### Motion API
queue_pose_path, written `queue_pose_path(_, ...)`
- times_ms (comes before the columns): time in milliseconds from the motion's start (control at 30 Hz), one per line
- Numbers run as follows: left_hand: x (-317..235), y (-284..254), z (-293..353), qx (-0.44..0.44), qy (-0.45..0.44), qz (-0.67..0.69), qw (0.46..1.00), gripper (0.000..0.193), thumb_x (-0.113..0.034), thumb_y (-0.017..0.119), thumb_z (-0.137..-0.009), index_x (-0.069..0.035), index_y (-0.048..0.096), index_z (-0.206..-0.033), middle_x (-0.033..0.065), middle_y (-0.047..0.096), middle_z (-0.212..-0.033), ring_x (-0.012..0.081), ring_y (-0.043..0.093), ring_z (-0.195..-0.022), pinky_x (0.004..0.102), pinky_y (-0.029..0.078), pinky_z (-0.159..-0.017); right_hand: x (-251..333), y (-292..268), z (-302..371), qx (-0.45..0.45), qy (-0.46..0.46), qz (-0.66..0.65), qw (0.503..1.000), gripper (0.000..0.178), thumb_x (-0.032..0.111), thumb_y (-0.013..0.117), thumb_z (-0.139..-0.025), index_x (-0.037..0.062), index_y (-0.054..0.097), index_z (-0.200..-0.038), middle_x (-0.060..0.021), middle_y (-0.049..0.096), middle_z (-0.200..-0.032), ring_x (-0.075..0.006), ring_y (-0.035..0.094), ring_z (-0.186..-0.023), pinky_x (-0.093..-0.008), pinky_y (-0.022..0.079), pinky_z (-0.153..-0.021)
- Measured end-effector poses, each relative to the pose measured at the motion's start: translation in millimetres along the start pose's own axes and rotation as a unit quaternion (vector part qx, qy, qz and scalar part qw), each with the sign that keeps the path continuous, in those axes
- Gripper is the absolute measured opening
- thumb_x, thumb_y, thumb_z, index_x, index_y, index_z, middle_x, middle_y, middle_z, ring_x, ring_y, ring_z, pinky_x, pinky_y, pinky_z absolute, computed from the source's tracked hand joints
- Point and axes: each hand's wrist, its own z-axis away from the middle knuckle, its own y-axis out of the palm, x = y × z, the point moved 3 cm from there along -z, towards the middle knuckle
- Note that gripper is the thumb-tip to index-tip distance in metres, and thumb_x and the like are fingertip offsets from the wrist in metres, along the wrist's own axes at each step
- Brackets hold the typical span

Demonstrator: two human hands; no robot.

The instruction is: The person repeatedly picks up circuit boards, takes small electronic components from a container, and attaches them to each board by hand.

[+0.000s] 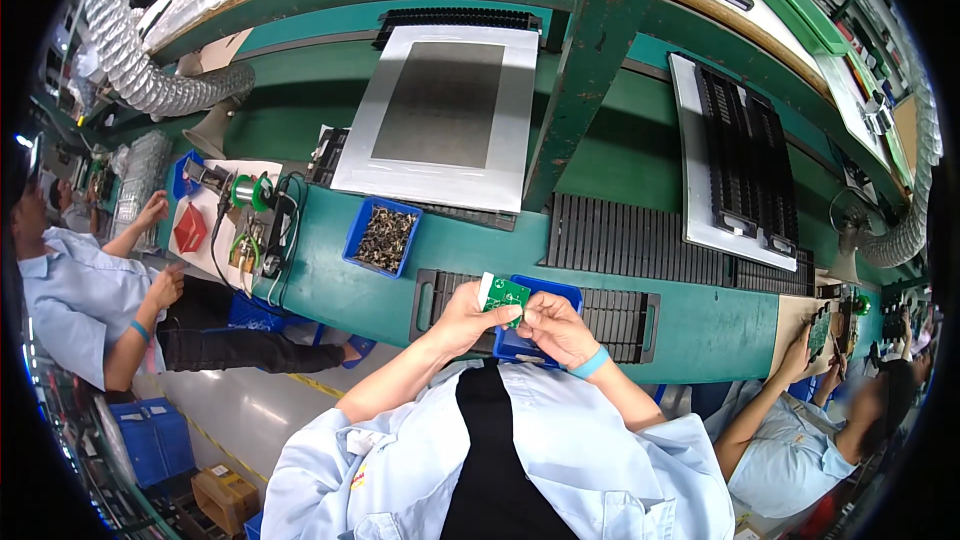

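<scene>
Over the near edge of the bench, my left hand (464,322) grips a small green circuit board (508,294) with a white strip along its left side. My left thumb lies across the board's lower part. Close against the board's right edge is my right hand (559,329), its thumb and fingers pinched together. Whatever sits between those fingertips is too small to make out. Under both hands stands a blue bin (563,292), partly hidden by them. A second blue bin (351,252), full of small brown and metallic parts (386,237), stands farther left.
A black slotted rack (640,325) lies beneath the bin at my hands. Beyond are a grey-and-white panel (440,100), more black racks (630,240) and a green steel post (590,70). Solder equipment (245,225) stands left. Co-workers sit on both sides.
</scene>
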Motion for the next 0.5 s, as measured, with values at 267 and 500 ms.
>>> queue_pose_path(267,3.3,-6.2,-1.4,0.033,-0.021,0.055,0.998,0.008,0.001,0.061,-0.075,0.001,0.057,-0.082,0.0073,0.058,-0.072,0.011,0.053,-0.059,0.0189,0.043,-0.055,-14.1,-2.6,-9.3,0.014,0.052,-0.082,0.995,0.007,0.003,0.061,-0.078,0.0015,0.056,-0.073,-0.0049,0.053,-0.066,-0.011,0.045,-0.058,-0.0184,0.039,-0.055)
queue_pose_path(500,-46.1,-118.7,-20.2,-0.275,0.071,-0.159,0.946,0.009,0.002,0.061,-0.072,0.001,0.057,-0.08,0.0054,0.059,-0.068,0.0096,0.051,-0.055,0.0189,0.042,-0.047,19.2,-24.1,-12.3,-0.104,-0.064,0.648,0.752,0.009,0.005,0.057,-0.075,0.0025,0.056,-0.066,-0.0067,0.055,-0.06,-0.0173,0.049,-0.051,-0.0262,0.04,-0.048)
